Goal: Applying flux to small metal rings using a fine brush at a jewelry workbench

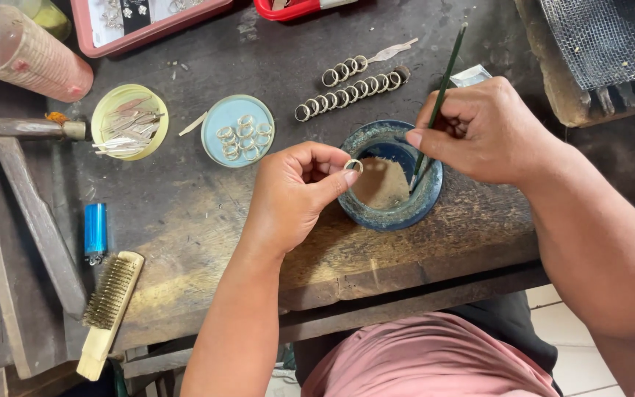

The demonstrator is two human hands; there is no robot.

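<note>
Silver ring [353,165]: pinched by left hand [292,195] over blue ceramic bowl of tan paste [389,176].
Right hand [479,132]: grips thin green stick [439,95], tip in bowl.
Done: none evident.
Left: ring rows [350,90] and lid rings [244,136] probably wait.

The table [185,220] is rough, worn, stained wood. On it the blue bowl [389,213] looks glazed and chipped, holding matt tan powder [380,184]. Left of the bowl, shiny metal rings [244,136] lie in a smooth pale-blue lid [214,117]; further left, a wire brush [109,305] with pale wood handle.
</note>
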